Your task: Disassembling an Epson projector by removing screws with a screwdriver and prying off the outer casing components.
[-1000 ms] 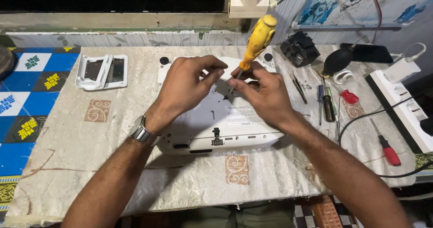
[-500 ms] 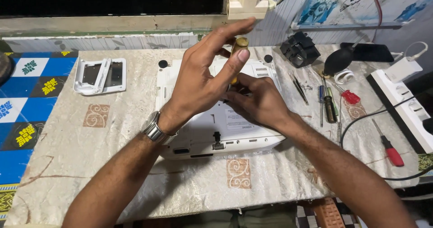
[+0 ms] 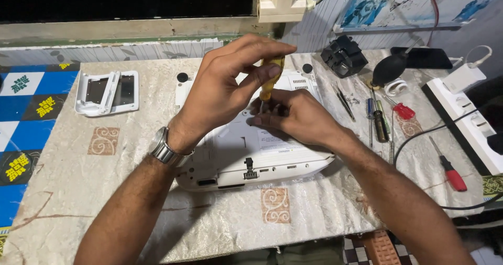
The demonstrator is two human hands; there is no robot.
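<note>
Pale patterned cloth (image 3: 105, 191) covers the table, and at its left edge a blue-and-white checked sheet (image 3: 26, 113) shows beneath. Behind runs a dark window (image 3: 126, 0) over a worn sill, with a cream socket block (image 3: 280, 3) on the wall and a blue poster (image 3: 419, 3) to the right. Mid-table lies a white device (image 3: 251, 160), underside up, ports facing the camera. The left hand (image 3: 225, 87), a steel watch (image 3: 167, 149) on its wrist, curls its fingers around the yellow handle of a screwdriver (image 3: 270, 79) held upright over the device. The right hand (image 3: 298, 118) rests on the device, fingers pinched narrowly about the shaft near the tip. A white bracket (image 3: 107, 92) sits apart to the left. On the right lie a black block (image 3: 343, 55), a black blower (image 3: 390, 68), several loose screwdrivers (image 3: 380, 121), a red-handled one (image 3: 450, 173) and a white power strip (image 3: 463, 123) with a black cable (image 3: 419, 139).
</note>
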